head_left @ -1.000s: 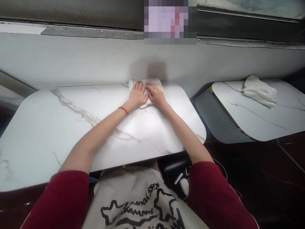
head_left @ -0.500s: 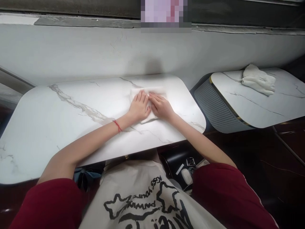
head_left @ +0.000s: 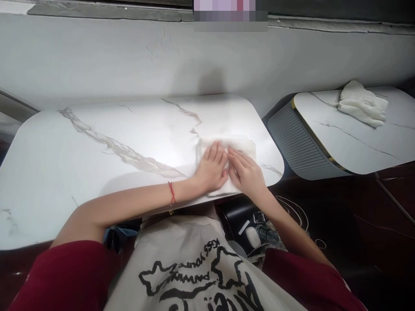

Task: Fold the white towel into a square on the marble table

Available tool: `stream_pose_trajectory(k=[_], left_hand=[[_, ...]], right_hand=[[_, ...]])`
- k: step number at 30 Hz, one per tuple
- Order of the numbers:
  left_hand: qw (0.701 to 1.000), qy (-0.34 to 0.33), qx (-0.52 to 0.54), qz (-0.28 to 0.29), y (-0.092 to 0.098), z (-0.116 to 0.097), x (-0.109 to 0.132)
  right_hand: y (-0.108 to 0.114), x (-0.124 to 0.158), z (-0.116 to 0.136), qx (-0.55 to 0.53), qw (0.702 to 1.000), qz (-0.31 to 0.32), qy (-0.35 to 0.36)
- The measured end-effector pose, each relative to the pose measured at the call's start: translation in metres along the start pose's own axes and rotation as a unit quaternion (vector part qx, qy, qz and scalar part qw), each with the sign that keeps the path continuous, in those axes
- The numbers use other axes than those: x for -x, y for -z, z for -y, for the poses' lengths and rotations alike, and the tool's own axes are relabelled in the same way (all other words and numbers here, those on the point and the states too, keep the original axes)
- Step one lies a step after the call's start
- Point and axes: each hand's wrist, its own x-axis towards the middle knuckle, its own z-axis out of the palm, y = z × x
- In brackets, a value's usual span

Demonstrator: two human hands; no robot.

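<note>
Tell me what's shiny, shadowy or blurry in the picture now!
In the head view, the white tabletop shines brightest near its middle; in the head view, a soft grey shadow falls on the wall; in the head view, the cloth under the left hand and right hand has blurry edges.

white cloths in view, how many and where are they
2. One cloth lies under the left hand and right hand on the nearer table; the crumpled cloth lies on the right-hand table. Others could be hidden below.
</note>
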Motion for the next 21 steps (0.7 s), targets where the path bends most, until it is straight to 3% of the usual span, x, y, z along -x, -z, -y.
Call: stream_pose_trajectory(k=[7, 14, 21], left_hand=[[0.999, -0.022, 0.023, -0.036, -0.016, 0.003, -0.062], [0.997, 0.065, 0.039, -0.032, -0.021, 0.037, -0.136], [0.99, 0.131, 0.035, -0.025, -0.022, 0.067, -0.178]], right_hand=[[-0.001, -0.011, -0.054, 0.021, 0.999, 0.012, -0.047], [-0.029, -0.079, -0.132, -0.025, 0.995, 0.081, -0.05], [-0.057, -0.137, -0.191, -0.098, 0.991, 0.081, 0.029]])
